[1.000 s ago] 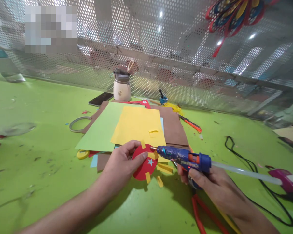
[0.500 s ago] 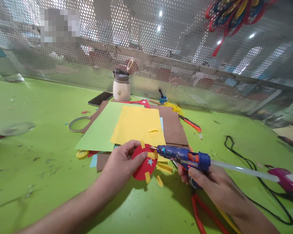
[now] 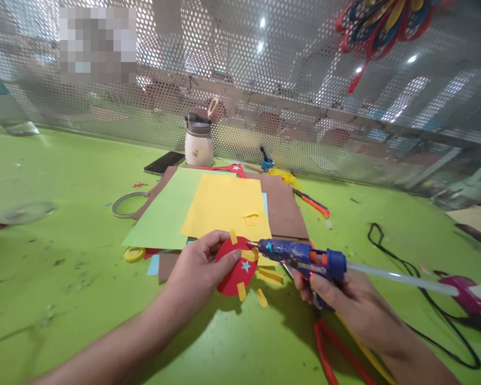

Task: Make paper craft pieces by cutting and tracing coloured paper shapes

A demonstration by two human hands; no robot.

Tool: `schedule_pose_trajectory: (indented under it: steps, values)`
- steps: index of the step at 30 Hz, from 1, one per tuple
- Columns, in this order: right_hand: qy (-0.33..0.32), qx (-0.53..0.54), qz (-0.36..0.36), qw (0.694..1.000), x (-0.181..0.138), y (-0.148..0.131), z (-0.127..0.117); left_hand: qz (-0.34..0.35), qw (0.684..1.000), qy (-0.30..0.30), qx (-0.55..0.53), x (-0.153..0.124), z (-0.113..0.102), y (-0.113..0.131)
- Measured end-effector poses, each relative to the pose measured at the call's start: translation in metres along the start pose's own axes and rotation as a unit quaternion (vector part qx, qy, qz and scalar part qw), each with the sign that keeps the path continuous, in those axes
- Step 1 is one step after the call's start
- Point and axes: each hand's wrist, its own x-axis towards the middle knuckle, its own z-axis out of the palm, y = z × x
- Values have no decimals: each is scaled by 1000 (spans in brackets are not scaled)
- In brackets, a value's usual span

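Between the thumb and fingers of my left hand (image 3: 202, 267) is a red paper disc (image 3: 229, 280) with a light-blue star on it and several yellow paper strips on it, some jutting past its edge. My right hand (image 3: 344, 299) is wrapped round the handle of a blue hot glue gun (image 3: 300, 256). Its metal tip points left and sits at the disc's upper right edge; whether it touches cannot be made out. A clear glue stick (image 3: 401, 277) sticks out of the gun's back. Loose yellow strips (image 3: 270, 276) lie just right of the disc.
Yellow (image 3: 224, 203), green (image 3: 164, 214) and brown sheets (image 3: 284, 208) are stacked ahead. Behind them stand a bottle (image 3: 199, 141) and a phone (image 3: 164, 162). A tape ring (image 3: 122, 205) lies left. Red-handled pliers (image 3: 324, 347) and a black cord (image 3: 409, 262) lie right. A perforated metal screen (image 3: 240, 80) closes the back.
Almost nothing differs. The glue gun and the disc hold nearly the same position, and the view has shifted very slightly.
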Motion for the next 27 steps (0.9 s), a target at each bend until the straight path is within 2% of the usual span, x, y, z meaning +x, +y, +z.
schedule_pose_trajectory:
  steps: [17, 22, 27]
  values:
    - [-16, -7, -1, 1000, -1, -2, 1, 0, 1000, 0, -4, -1, 1, 2]
    - [4, 19, 0, 1000, 2, 1, 2, -1, 1000, 14, 6, -2, 2, 3]
    - [-3, 17, 10, 1000, 0, -1, 3, -1, 1000, 6, -5, -3, 2, 3]
